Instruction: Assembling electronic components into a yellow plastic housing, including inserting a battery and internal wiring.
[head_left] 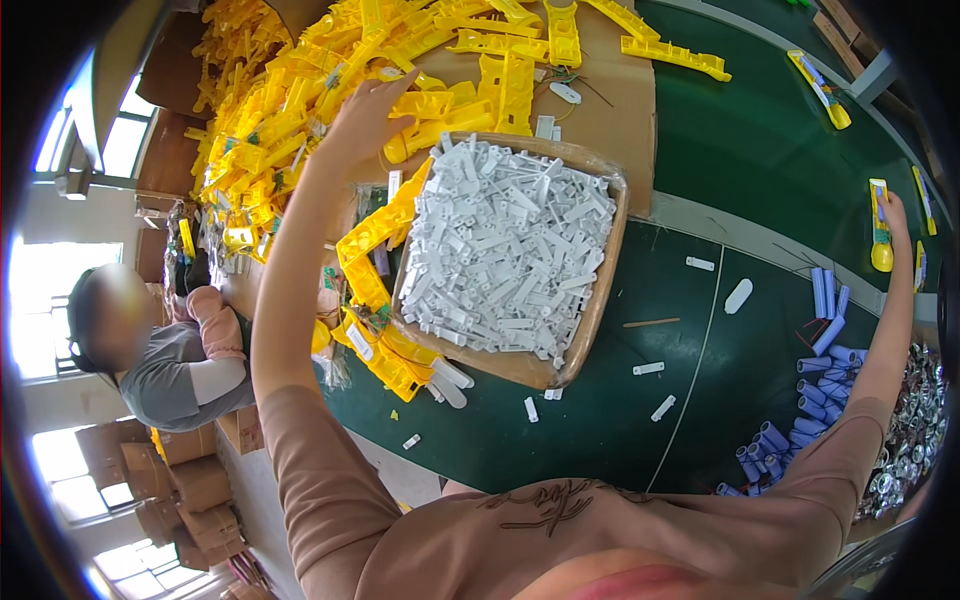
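Observation:
My left hand [365, 117] reaches over the front of a heap of yellow plastic housings [290, 110], its fingers apart around the nearest pieces. Whether it touches one is hard to see. Far to the right, my right hand [893, 214] has its fingers closed on the edge of a long yellow housing [880, 240] with a pale part inside, on the green surface. Between my arms stands a cardboard box [592, 340] full of small white plastic pieces [510, 240]. More yellow housings with wires [375, 285] lean along its left side.
Blue-violet cylindrical cells [812, 385] cluster near my right forearm, beside a pile of shiny metal parts [912, 430]. Loose white pieces [648, 368] and a thin brown stick [651, 323] lie on the green table [590, 440]. Another person [180, 360] sits at the left.

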